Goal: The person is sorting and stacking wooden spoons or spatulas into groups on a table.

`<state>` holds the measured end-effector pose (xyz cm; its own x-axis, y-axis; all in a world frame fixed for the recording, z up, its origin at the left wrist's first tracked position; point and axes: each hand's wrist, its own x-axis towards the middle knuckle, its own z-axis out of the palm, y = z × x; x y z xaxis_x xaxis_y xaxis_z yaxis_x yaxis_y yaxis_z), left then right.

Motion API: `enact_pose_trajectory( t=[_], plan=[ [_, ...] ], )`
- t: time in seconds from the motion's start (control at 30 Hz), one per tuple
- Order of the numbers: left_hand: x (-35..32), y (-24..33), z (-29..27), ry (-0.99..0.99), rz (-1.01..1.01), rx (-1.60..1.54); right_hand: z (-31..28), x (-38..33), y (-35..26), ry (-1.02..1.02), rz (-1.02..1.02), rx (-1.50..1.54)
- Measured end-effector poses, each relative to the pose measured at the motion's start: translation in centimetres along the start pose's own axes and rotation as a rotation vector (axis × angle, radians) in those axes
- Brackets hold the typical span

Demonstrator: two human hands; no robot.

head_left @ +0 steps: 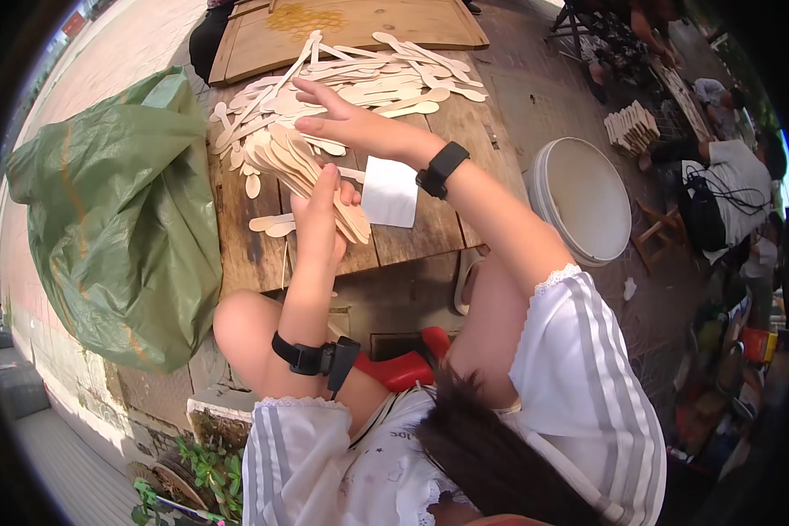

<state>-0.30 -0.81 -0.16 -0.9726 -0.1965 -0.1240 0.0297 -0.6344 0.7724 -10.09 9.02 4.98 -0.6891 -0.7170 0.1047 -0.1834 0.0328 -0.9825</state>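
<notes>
My left hand [319,215] is wrapped round a bundle of flat wooden spoons [291,163], holding it at the narrow handle ends over the near part of the table [247,263]. The broad ends fan out toward the far left. Just beyond, my right hand [355,127] is open with fingers spread, holding nothing, above a loose pile of wooden spoons [359,86]. Whether it touches the pile I cannot tell. A square of white paper [390,197] lies to the right of the bundle. A few stray spoons [268,224] lie left of my left hand.
A large green sack [123,228] stands against the table's left side. On the right sits a round white bucket [587,202]. A wooden board [368,31] lies behind the pile. Farther right are stacked wooden pieces [631,128] and a person in white [735,188].
</notes>
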Motion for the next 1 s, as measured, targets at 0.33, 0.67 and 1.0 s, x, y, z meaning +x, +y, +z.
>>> enact_pose_trajectory(
  t=[0.33,0.67,1.0],
  plan=[
    [0.7,0.5,0.1,-0.030,-0.120,-0.276,-14.8,-5.1,10.8,0.512,0.392,-1.163],
    [0.8,0.4,0.3,-0.046,-0.164,-0.263,-16.3,-4.3,9.2,0.358,0.464,-0.755],
    [1.2,0.2,-0.1,-0.005,-0.180,-0.312,-15.2,-4.1,-1.2,0.317,0.173,-0.158]
  ],
)
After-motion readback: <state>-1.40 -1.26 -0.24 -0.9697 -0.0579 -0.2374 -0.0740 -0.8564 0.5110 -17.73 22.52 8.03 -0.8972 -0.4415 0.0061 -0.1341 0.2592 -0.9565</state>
